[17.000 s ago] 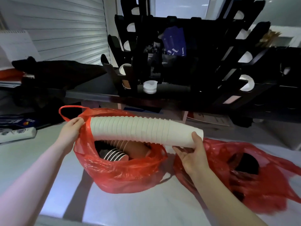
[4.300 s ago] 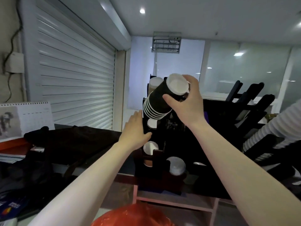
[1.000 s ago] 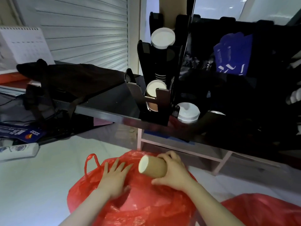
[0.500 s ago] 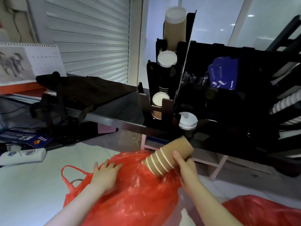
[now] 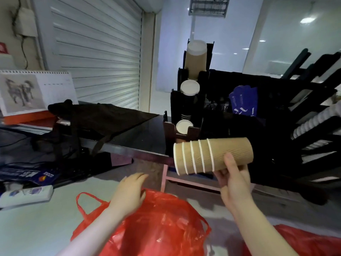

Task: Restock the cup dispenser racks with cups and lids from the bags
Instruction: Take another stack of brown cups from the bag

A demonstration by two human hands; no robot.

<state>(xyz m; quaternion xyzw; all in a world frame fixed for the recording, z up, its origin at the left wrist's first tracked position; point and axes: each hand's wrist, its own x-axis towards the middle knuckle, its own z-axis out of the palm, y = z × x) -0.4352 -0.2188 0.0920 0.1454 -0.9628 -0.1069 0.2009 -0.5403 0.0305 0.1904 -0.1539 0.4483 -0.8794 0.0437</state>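
The stack of brown ribbed cups point(image 5: 221, 154) lay on its side in the air, its long axis running almost straight from 9 to 3 o'clock. The open white rims faced 9 o'clock, the closed bottom 3 o'clock and tipped slightly up. The right hand point(image 5: 234, 182) gripped the stack from below near the bottom end, with the thumb point(image 5: 229, 160) pressed on the near side and the fingers point(image 5: 220, 177) curled underneath. The stack hung just in front of the black rack point(image 5: 174, 108), over the gap between the rack and the red bag point(image 5: 156, 230).

The left hand point(image 5: 130, 193) rested palm down on top of the bag at 6 o'clock, fingers loose and holding nothing.

The stack covered the foot of the rack's lowest slot. The bag's folds hid whatever was inside. A second red bag point(image 5: 310, 244) at 5 o'clock was cut off by the frame. At 3 o'clock a row of white cups point(image 5: 311, 122) ran out of view, and the dark rack around it was hard to make out.
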